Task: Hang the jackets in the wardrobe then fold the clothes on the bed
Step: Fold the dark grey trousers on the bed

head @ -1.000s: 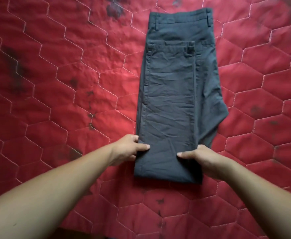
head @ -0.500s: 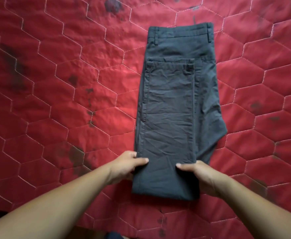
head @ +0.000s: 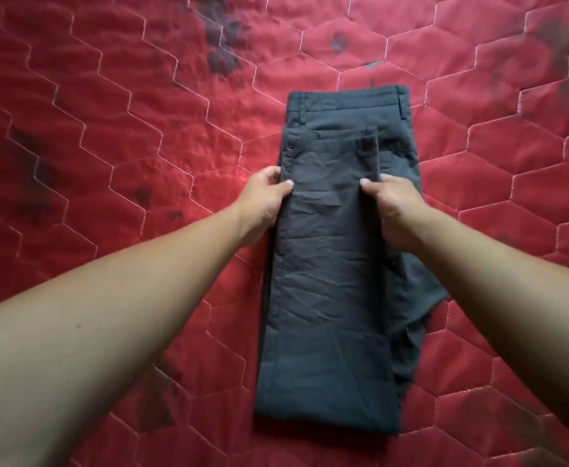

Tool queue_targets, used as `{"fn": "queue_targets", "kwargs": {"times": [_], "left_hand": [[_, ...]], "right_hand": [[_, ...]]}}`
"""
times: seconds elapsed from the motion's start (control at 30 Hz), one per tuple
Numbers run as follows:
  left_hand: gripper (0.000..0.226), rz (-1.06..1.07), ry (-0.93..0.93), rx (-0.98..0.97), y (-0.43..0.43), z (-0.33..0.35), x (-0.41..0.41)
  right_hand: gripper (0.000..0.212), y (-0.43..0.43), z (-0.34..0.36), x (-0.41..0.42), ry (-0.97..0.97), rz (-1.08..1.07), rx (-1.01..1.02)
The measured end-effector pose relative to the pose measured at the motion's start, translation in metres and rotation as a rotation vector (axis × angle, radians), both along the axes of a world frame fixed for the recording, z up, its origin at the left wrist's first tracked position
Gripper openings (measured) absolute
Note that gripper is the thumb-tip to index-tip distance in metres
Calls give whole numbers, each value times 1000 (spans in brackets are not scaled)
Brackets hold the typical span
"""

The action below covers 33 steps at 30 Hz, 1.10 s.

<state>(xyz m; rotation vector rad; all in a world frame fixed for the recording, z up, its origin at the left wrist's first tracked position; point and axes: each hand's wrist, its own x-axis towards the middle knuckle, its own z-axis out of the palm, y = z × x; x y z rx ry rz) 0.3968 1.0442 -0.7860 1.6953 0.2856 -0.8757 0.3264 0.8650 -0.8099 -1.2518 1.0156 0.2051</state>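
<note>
Dark grey folded cotton trousers [head: 335, 271] lie flat on the red hexagon-quilted bed cover [head: 114, 136], waistband at 12 o'clock, fold at 6. Left hand [head: 265, 202] pinches the 9 o'clock edge of the upper layer; right hand [head: 392, 205] pinches the 3 o'clock edge. Both hands closed on cloth.

Two hands on folded trousers on a red bed cover

The dark trousers [head: 330, 281] lie folded long on the red quilt [head: 108, 146], belt end far from the person. The left hand [head: 264, 203] grips the left edge of the top layer. The right hand [head: 396, 210] grips its right edge. Both thumbs press on the cloth.
</note>
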Motion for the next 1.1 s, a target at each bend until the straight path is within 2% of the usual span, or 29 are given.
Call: {"fn": "queue_targets", "kwargs": {"times": [0.17, 0.33, 0.5, 0.53, 0.6, 0.67, 0.77, 0.87, 0.93, 1.1], "left_hand": [[16, 83, -71, -42, -21, 3, 45], [19, 122, -103, 63, -35, -20, 57], [16, 126, -206, 83, -39, -21, 60], [14, 95, -257, 114, -39, -19, 63], [22, -43, -398, 268, -39, -14, 70], [37, -188, -529, 461, -40, -10, 71], [61, -383, -750, 624, -48, -11, 65], [69, -733, -906, 722, -55, -25, 68], [70, -885, -923, 806, -52, -41, 69], [68, -857, -1004, 824, -44, -68, 64]], "right_hand": [[15, -24, 8, 47, -89, 4, -48], [13, -37, -8, 63, -50, 51, -121], [9, -39, -12, 65, -86, 30, -189], [7, -40, -11, 66, -89, 51, -262], [8, -43, -6, 64, -67, 202, -573], [36, -41, -1, 57, -104, 361, -918], [69, -33, 1, 50, -151, 631, -1271], [75, -37, -14, 57, 3, 979, -1388], [74, -45, -29, 61, 45, 1054, -1411], [75, -48, -52, 57, -1, 1038, -1483]]}}
